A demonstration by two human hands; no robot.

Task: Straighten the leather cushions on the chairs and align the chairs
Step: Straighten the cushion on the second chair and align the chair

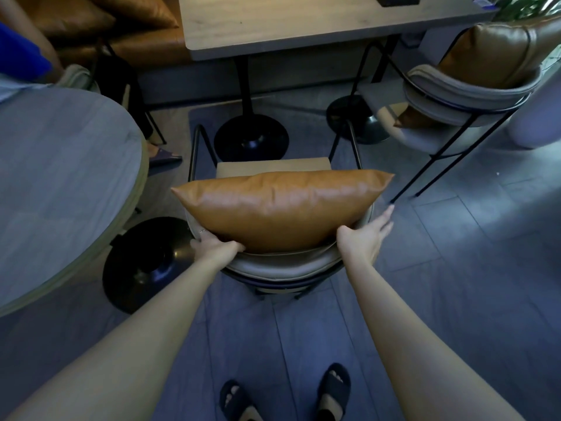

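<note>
A tan leather cushion [282, 208] stands on edge on the near chair [282, 265], leaning against its curved grey backrest. My left hand [214, 244] grips the backrest's left end, thumb tucked under the cushion's lower edge. My right hand [368, 235] lies flat along the backrest's right end with fingers stretched out, touching the rim beside the cushion. A second chair [467, 95] at the upper right carries another brown leather cushion [498, 50] upright against its back.
A rectangular wooden table [303, 22] stands beyond the near chair on black pedestal bases [250, 141]. A round grey table [60, 183] crowds the left, with its base [145, 262] on the floor. A tan sofa with cushions [100, 22] fills the far left. Another person's sleeve [18, 56] is at upper left.
</note>
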